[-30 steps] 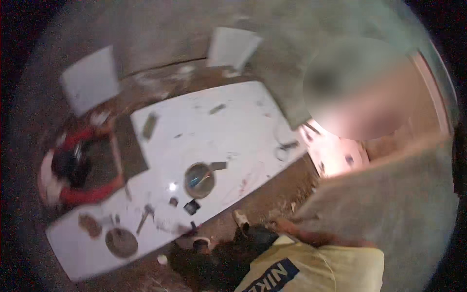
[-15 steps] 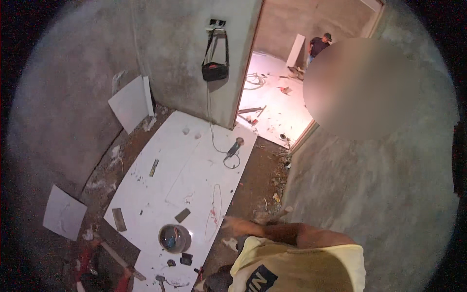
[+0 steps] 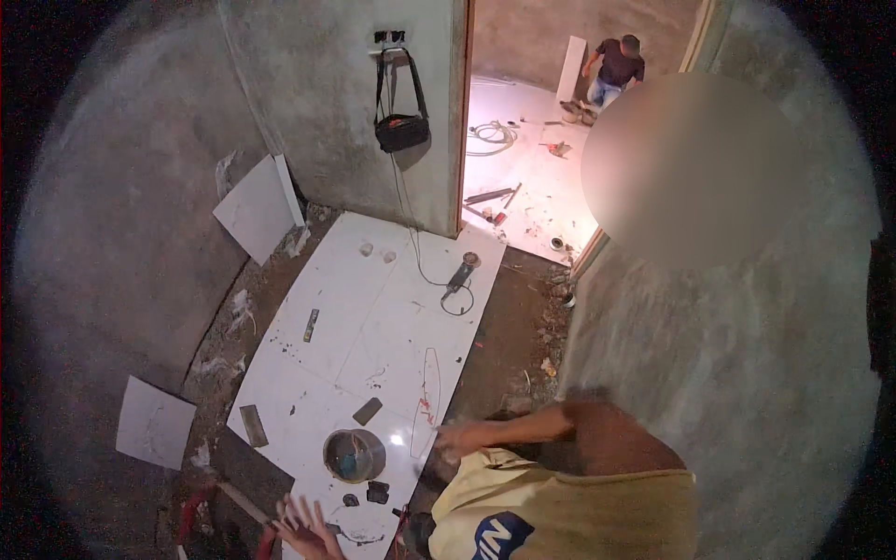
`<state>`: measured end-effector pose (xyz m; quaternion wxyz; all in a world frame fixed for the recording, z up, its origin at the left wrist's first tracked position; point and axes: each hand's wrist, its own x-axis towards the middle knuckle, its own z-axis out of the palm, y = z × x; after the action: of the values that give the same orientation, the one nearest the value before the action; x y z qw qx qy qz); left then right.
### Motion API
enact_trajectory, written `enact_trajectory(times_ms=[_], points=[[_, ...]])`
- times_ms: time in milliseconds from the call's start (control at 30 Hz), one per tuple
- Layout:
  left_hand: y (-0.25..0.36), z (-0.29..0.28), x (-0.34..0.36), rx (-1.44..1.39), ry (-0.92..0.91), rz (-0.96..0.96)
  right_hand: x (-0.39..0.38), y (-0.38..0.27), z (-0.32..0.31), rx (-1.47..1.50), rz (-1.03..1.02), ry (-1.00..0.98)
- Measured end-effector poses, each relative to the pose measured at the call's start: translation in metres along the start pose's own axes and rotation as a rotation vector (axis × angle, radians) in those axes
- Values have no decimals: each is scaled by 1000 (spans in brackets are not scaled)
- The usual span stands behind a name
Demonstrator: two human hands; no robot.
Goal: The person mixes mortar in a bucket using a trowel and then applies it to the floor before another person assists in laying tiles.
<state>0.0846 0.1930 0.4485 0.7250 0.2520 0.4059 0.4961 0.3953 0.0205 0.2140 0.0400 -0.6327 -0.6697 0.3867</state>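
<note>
At the lower edge, left of the middle, my left hand [image 3: 308, 534] is raised with its fingers spread and nothing in them. It appears in front of the white tiled floor [image 3: 397, 327], close to a long pale wooden bar [image 3: 245, 502]. Red shapes [image 3: 191, 513] beside the bar are too dark to make out. A round bucket [image 3: 330, 455] with something blue inside stands on the tiles beyond my hand, with small dark pieces [image 3: 377, 492] next to it. My right hand is out of view.
A co-worker in a yellow shirt [image 3: 569, 504] bends at the right, one hand at the tile edge. An angle grinder [image 3: 460, 277] with its cord lies farther off. Loose tiles [image 3: 154, 422] stand at the left wall. Another person [image 3: 618, 70] is beyond the doorway.
My left hand has come into view at the lower edge. The view has shifted slightly. The co-worker's arm stays reached toward the tile edge, and the person beyond the doorway now shows more fully.
</note>
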Motion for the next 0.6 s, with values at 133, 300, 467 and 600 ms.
enact_trajectory(times_ms=[133,300,467,600], points=[[-8,-60,-12,487,171,122,-52,28,-36,33,30,79],[-47,-76,-18,605,303,-87,-129,-16,-93,-4,208,-368],[-84,-74,-10,710,265,-218,-149,-31,-66,149,68,-580],[-109,-62,1,781,177,-292,-140,-27,-63,259,33,-575]])
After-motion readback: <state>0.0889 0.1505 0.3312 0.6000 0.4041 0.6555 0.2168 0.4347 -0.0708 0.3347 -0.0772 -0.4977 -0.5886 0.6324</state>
